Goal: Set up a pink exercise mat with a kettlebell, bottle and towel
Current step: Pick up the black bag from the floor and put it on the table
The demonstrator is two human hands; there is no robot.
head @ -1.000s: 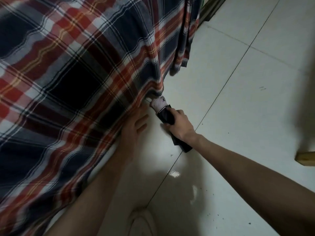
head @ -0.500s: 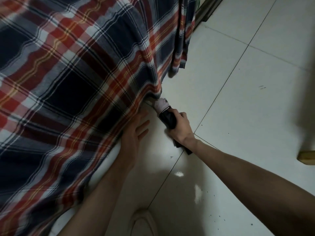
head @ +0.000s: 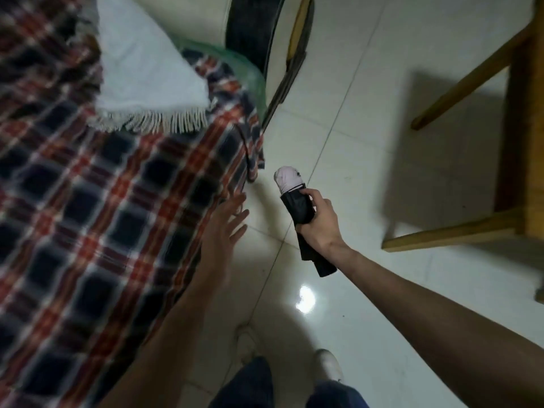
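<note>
My right hand (head: 319,225) is closed around a pink roll in a black sleeve (head: 294,198), held above the tiled floor with the pink end pointing up and away from me. My left hand (head: 226,222) hovers open, fingers spread, just off the hanging edge of the plaid bed cover (head: 88,216). A white fringed towel (head: 147,75) lies on the bed at the upper left. No kettlebell or bottle is in view.
A wooden frame with legs (head: 506,160) stands at the right over the white tiled floor (head: 368,128). A green plastic bag (head: 248,69) and a dark upright panel (head: 250,30) sit beyond the bed corner. My feet in white shoes (head: 328,366) are at the bottom.
My right hand drew the roll out from under the plaid cover and lifted it clear. My left hand came off the cover's edge. The view pulled up and back, showing the bed top.
</note>
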